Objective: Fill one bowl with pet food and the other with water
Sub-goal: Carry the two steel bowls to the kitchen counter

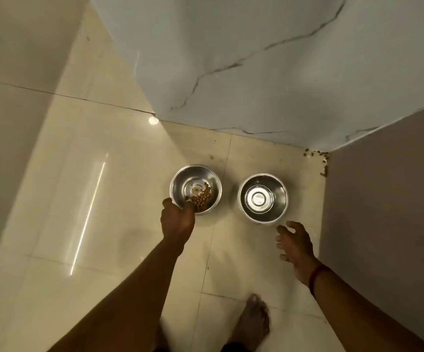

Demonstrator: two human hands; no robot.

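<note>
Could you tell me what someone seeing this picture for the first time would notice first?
Two steel bowls side by side on the tiled floor near a cracked wall: the left bowl holds a little kibble, the right bowl looks empty. The left hand grips the left bowl's near rim; the right hand hovers open by the other.

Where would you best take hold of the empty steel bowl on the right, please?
Grip the empty steel bowl by its near rim, thumb inside and fingers outside, reaching from the person's side. It sits upright with the rim exposed, and the open right hand is already nearest that edge.
</note>
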